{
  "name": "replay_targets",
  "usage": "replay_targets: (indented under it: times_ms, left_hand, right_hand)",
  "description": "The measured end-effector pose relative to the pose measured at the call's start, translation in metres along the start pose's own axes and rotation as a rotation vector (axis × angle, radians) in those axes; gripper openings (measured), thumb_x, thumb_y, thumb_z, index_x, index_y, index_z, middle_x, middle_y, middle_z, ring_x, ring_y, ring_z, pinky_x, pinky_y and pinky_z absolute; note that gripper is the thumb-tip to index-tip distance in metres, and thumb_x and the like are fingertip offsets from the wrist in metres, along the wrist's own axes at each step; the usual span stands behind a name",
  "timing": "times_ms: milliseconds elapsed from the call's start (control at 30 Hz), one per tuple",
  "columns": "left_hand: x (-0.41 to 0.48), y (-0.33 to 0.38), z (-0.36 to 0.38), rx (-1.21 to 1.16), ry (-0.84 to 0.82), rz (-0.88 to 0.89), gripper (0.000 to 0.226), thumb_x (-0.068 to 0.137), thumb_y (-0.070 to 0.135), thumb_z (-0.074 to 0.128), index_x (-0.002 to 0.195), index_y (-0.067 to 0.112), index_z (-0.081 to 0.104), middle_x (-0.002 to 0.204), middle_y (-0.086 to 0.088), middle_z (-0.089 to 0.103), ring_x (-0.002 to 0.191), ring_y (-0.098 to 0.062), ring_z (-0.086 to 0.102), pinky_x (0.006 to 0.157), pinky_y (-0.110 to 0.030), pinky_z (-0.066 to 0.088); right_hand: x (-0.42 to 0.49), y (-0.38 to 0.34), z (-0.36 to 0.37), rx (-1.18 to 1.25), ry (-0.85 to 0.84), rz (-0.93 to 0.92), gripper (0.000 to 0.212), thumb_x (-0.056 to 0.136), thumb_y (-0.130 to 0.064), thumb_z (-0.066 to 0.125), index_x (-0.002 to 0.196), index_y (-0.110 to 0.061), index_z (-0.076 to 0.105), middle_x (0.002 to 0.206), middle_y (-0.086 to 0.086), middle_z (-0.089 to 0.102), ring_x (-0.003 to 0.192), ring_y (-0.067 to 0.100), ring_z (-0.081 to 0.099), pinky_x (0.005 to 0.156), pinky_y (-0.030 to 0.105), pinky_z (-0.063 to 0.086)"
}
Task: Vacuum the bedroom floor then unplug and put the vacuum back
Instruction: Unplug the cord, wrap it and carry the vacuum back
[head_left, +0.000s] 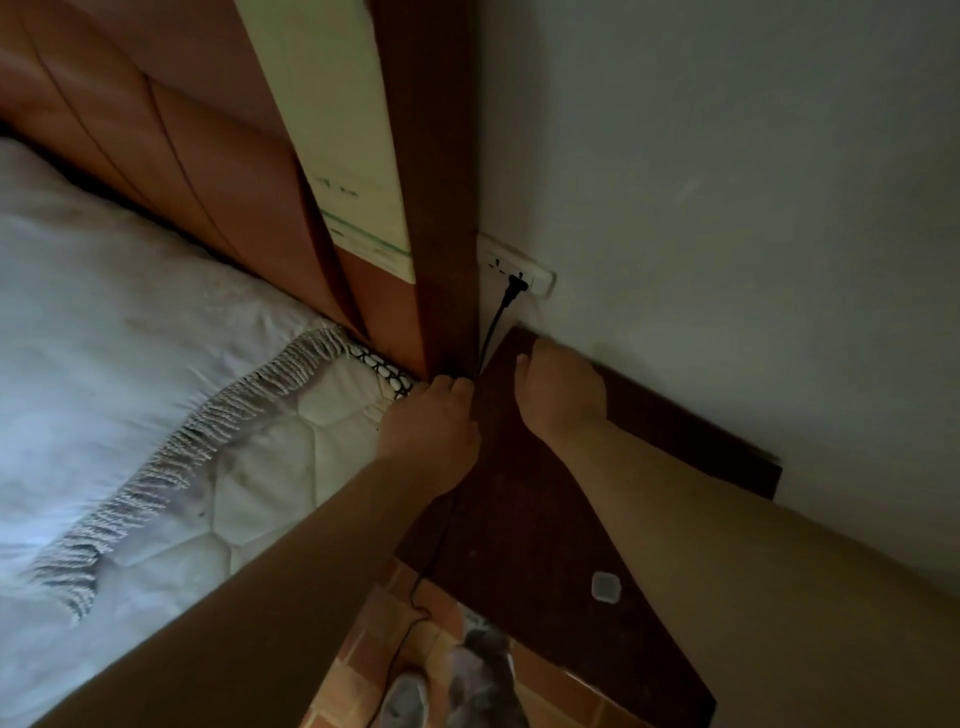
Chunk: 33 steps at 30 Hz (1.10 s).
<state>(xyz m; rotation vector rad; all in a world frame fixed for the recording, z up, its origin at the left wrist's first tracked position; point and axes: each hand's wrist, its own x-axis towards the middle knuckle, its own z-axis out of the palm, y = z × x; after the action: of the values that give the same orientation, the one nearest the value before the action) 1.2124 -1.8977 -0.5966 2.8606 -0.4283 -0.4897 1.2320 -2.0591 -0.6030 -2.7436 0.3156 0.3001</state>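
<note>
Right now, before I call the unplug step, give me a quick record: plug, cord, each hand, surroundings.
plug: black, seated in the wall socket
cord: runs down from the plug between bed post and nightstand, on to the floor
left hand: appears to grip the cord by the mattress corner
right hand: rests on the nightstand near the wall, fingers curled, nothing seen in it
unplug step: not yet done
</note>
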Motion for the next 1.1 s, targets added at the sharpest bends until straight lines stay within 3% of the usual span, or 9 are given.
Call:
replay_targets:
  times_ms: [100, 200, 400, 667, 867, 967, 1100]
  left_hand:
    - [0.002, -0.016, 0.009, -0.004, -0.023, -0.027, 0.04, 0.096, 0.033, 0.049, 0.134, 0.019, 0.051, 0.125, -0.002, 0.058, 0.116, -0.024, 0.056, 0.087, -0.04, 0.052]
    - [0.006, -0.031, 0.013, -0.01, -0.039, -0.051, 0.045, 0.095, 0.034, 0.049, 0.138, 0.02, 0.049, 0.128, -0.001, 0.058, 0.116, -0.023, 0.056, 0.088, -0.04, 0.051]
    - [0.009, -0.049, 0.016, -0.027, -0.034, -0.069, 0.042, 0.099, 0.039, 0.048, 0.139, 0.026, 0.049, 0.129, 0.005, 0.057, 0.115, -0.018, 0.055, 0.086, -0.036, 0.049]
    - [0.009, -0.064, 0.004, 0.004, -0.057, -0.079, 0.045, 0.096, 0.038, 0.051, 0.139, 0.025, 0.049, 0.128, 0.005, 0.057, 0.114, -0.017, 0.055, 0.084, -0.035, 0.051]
    - [0.012, -0.066, 0.005, 0.013, -0.036, -0.097, 0.04, 0.096, 0.043, 0.053, 0.132, 0.026, 0.053, 0.122, 0.006, 0.059, 0.111, -0.017, 0.056, 0.08, -0.034, 0.047]
    - [0.012, -0.066, 0.007, 0.008, -0.051, -0.094, 0.042, 0.097, 0.039, 0.052, 0.136, 0.025, 0.051, 0.124, 0.005, 0.058, 0.112, -0.018, 0.055, 0.082, -0.036, 0.05]
    - [0.009, -0.065, 0.008, 0.008, -0.059, -0.085, 0.046, 0.096, 0.038, 0.052, 0.14, 0.026, 0.049, 0.125, 0.003, 0.059, 0.112, -0.019, 0.056, 0.083, -0.037, 0.051]
  right_hand:
    - [0.031, -0.016, 0.009, 0.015, -0.019, 0.014, 0.031, 0.108, -0.029, 0.037, 0.101, -0.006, 0.059, 0.102, 0.013, 0.067, 0.089, 0.028, 0.066, 0.061, 0.031, 0.04]
    - [0.057, -0.034, 0.014, 0.062, -0.013, 0.079, 0.039, 0.111, -0.031, 0.03, 0.091, -0.01, 0.057, 0.101, 0.011, 0.068, 0.084, 0.025, 0.063, 0.062, 0.029, 0.037]
    - [0.088, -0.04, 0.03, 0.1, -0.022, 0.161, 0.041, 0.111, -0.029, 0.032, 0.114, -0.004, 0.064, 0.12, 0.012, 0.065, 0.108, 0.027, 0.063, 0.073, 0.028, 0.037]
    - [0.088, -0.041, 0.04, 0.116, 0.065, 0.202, 0.043, 0.111, -0.029, 0.032, 0.103, -0.004, 0.066, 0.11, 0.013, 0.068, 0.1, 0.028, 0.064, 0.068, 0.029, 0.034]
    - [0.086, -0.046, 0.041, 0.139, 0.075, 0.227, 0.037, 0.11, -0.022, 0.035, 0.108, -0.002, 0.066, 0.114, 0.015, 0.066, 0.105, 0.029, 0.064, 0.07, 0.029, 0.037]
    - [0.084, -0.038, 0.039, 0.146, 0.087, 0.204, 0.04, 0.11, -0.023, 0.035, 0.097, -0.002, 0.067, 0.104, 0.015, 0.068, 0.095, 0.029, 0.065, 0.066, 0.029, 0.036]
    - [0.076, -0.056, 0.038, 0.174, 0.063, 0.232, 0.038, 0.109, -0.024, 0.036, 0.097, -0.004, 0.067, 0.102, 0.013, 0.069, 0.088, 0.026, 0.065, 0.064, 0.03, 0.039]
